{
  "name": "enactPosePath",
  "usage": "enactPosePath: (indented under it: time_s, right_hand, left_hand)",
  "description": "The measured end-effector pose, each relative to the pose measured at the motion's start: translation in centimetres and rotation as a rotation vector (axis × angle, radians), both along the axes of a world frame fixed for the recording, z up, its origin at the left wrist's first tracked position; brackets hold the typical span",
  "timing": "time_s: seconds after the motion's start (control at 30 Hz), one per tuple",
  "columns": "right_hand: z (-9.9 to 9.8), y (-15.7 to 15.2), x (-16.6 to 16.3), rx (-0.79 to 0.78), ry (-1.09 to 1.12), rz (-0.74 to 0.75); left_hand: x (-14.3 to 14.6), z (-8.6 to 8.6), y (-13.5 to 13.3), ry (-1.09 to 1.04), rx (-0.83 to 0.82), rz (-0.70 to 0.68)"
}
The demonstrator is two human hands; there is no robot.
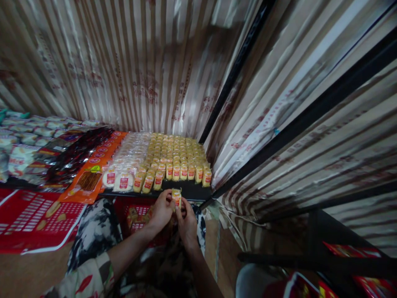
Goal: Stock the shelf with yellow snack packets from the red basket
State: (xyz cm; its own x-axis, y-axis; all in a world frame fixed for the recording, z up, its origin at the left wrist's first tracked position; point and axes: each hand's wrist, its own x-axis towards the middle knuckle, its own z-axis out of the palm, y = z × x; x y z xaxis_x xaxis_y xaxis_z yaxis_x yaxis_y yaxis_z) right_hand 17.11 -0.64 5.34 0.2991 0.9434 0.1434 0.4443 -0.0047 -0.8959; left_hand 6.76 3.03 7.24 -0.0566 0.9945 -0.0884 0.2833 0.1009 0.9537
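Between my two hands, just in front of the shelf edge, is a small yellow snack packet [176, 197] with a red-and-white label. My left hand [163, 211] pinches it from the left, and my right hand [186, 221] has its fingers closed on the right side. Beyond them, rows of similar yellow packets [183, 171] stand on the black shelf [186, 189]. The front row has a gap on the shelf close to my hands. Below, partly hidden by my arms, a red basket [136, 226] between my knees holds several more small packets.
Left of the yellow packets lie clear-wrapped white round snacks [124, 181], an orange bag [89, 178] and dark packages [77, 151]. Another red basket [18, 231] with a white handle sits at left. Striped curtains [149, 62] and black poles [310, 116] enclose the back and right.
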Motion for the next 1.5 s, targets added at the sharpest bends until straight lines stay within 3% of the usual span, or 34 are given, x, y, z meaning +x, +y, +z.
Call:
enactPosePath:
  time_s: [0.13, 0.33, 0.5, 0.73, 0.93, 1.5]
  right_hand:
    - [-0.1, 0.8, 0.4, 0.018, -0.041, 0.012]
    - [-0.2, 1.3, 1.2, 0.233, -0.319, -0.112]
    - [-0.7, 2.2, 2.0, 0.303, -0.403, -0.068]
    - [-1.6, 4.3, 3.7, 0.279, -0.365, -0.039]
    - [-1.8, 5.8, 4.6, 0.267, -0.365, -0.038]
    - [-3.1, 8.0, 5.3, 0.265, -0.459, -0.084]
  left_hand:
    - [0.4, 0.4, 0.6, 0.066, 0.01, -0.006]
    - [1.7, 0.3, 2.2, 0.107, 0.035, 0.013]
    - [3.6, 0.9, 4.2, 0.178, 0.059, 0.01]
    - [6.5, 1.9, 7.2, 0.328, 0.06, -0.028]
    - [7.8, 2.5, 8.1, 0.419, 0.08, -0.04]
    - [8.2, 0.3, 8.2, 0.263, 0.238, -0.017]
